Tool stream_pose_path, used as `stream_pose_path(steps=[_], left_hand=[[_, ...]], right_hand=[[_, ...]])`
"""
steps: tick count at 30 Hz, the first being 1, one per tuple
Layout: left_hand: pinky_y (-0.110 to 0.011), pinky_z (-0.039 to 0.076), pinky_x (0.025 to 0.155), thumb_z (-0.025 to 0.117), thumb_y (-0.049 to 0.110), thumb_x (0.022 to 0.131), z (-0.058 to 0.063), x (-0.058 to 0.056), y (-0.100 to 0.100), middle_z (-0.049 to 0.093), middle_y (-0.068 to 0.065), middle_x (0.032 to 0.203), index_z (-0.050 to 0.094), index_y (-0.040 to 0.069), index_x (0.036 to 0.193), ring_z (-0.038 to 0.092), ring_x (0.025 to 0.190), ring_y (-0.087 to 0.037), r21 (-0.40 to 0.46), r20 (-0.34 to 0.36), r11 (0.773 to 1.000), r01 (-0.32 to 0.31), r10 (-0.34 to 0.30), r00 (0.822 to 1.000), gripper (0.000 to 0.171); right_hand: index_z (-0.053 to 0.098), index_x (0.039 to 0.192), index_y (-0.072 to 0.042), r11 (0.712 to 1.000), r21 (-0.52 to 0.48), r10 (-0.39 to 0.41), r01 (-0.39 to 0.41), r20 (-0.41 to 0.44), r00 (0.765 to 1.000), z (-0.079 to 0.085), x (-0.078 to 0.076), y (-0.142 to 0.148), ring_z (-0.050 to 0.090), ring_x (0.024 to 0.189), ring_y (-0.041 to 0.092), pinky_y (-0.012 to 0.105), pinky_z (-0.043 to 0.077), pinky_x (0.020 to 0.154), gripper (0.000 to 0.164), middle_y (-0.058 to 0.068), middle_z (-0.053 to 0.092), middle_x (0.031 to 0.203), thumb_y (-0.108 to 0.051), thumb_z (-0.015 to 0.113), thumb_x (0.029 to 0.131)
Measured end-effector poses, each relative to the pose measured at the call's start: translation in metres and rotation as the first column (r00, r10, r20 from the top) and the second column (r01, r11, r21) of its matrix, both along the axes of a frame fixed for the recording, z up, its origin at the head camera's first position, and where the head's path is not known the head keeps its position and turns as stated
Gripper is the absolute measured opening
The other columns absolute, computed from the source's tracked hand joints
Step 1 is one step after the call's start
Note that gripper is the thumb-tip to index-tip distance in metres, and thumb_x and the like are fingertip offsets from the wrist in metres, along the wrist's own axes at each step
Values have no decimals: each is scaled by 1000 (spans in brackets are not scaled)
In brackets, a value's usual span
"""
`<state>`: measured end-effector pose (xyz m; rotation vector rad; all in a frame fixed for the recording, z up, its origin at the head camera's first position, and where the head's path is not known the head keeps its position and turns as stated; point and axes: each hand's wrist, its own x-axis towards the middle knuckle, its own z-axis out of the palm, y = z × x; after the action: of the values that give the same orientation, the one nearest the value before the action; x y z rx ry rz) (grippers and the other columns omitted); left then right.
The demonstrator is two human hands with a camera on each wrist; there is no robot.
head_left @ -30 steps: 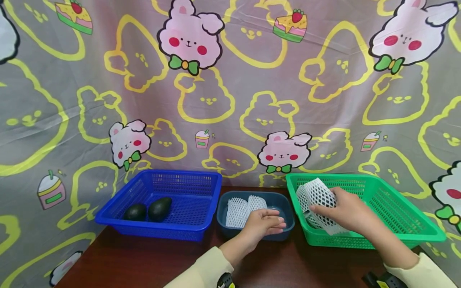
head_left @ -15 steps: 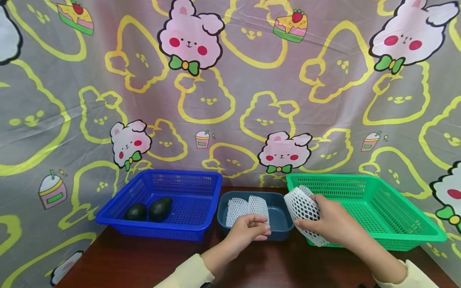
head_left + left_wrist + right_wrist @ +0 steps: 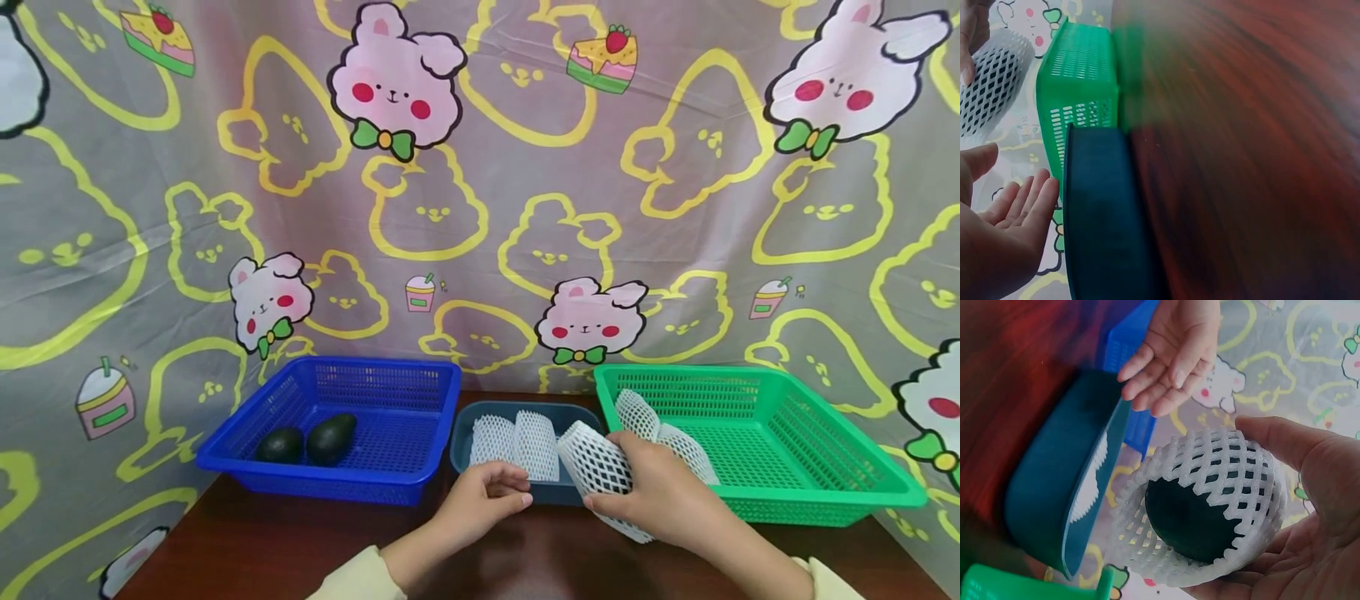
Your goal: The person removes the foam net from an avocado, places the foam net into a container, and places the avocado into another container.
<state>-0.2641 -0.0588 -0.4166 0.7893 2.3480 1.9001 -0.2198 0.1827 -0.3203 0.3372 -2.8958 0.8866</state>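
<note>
Near the right end of a dark blue-grey tray (image 3: 555, 494), the right hand (image 3: 660, 487) grips a white foam net (image 3: 596, 467), thumb on one side and fingers curled round the other. The net is tilted, and the right wrist view shows a dark fruit (image 3: 1191, 519) inside its open, jagged-edged mouth. Both wrist views show the net held up, apart from the tray, with the near corner of a green basket (image 3: 802, 509) close by.

The left hand (image 3: 480, 500) is at the tray's front, holding nothing, its fingers loosely bent and the thumb apart from them. Its palm is turned toward the net, near it but not touching.

Inside the tray two white netted pieces (image 3: 536, 446) lie side by side; what they contain cannot be told. Two more netted bundles (image 3: 690, 452) rest at the left side of the green basket, partly hidden behind the right hand.

On the far left a blue basket (image 3: 352, 487) holds two dark avocados (image 3: 332, 439), bare of netting and next to each other. Both baskets and the tray stand in a row on a reddish-brown bench (image 3: 300, 542), before a grey cloth (image 3: 480, 192) printed with rabbits, cakes and drinks. Pale yellow sleeves (image 3: 360, 579) show at the person's forearms
</note>
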Motion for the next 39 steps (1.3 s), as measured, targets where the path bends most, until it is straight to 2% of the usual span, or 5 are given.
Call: stream_pose_path(steps=[9, 15, 24, 27, 39], left_hand=[[-24, 54, 73, 73, 11, 86, -6, 6, -19, 70, -12, 96, 67, -2, 105, 66, 84, -10, -81, -94, 997, 18, -25, 995, 24], [-25, 54, 74, 73, 10, 86, -8, 8, -27, 69, -16, 96, 67, -4, 105, 66, 84, -11, -107, -113, 994, 6, -18, 993, 24], [-24, 54, 74, 74, 10, 85, -10, 10, -40, 69, -13, 96, 67, -3, 103, 66, 85, -11, -155, -117, 988, 4, -23, 993, 23], [-23, 53, 74, 74, 10, 85, -11, 10, -44, 69, -10, 96, 67, -1, 103, 66, 85, -12, -161, -98, 987, 2, -18, 995, 22], [-24, 53, 71, 72, 8, 87, -13, 11, -53, 70, -4, 92, 70, 4, 99, 66, 81, -10, -217, -90, 976, -2, -18, 996, 13]], right_hand=[[56, 123, 1, 999, 16, 31, -32, 54, 998, -16, 1, -19, 59, 81, 18, 41, 54, 68, 83, 6, 62, 100, -41, 91, 61], [56, 122, 2, 993, 40, 107, -110, 73, 992, -32, -3, -29, 58, 82, 19, 43, 54, 69, 83, 8, 62, 101, -43, 90, 61], [56, 121, 2, 958, 59, 274, -279, 86, 958, -54, -10, -37, 57, 86, 20, 47, 52, 76, 75, 8, 61, 106, -39, 87, 67], [56, 121, 0, 945, 71, 314, -319, 72, 947, -60, -12, -39, 56, 85, 17, 43, 52, 76, 72, 5, 61, 105, -39, 86, 68], [56, 122, -8, 906, 66, 409, -418, 117, 905, -79, -18, -48, 53, 85, 8, 33, 50, 76, 67, -4, 58, 104, -36, 86, 69]])
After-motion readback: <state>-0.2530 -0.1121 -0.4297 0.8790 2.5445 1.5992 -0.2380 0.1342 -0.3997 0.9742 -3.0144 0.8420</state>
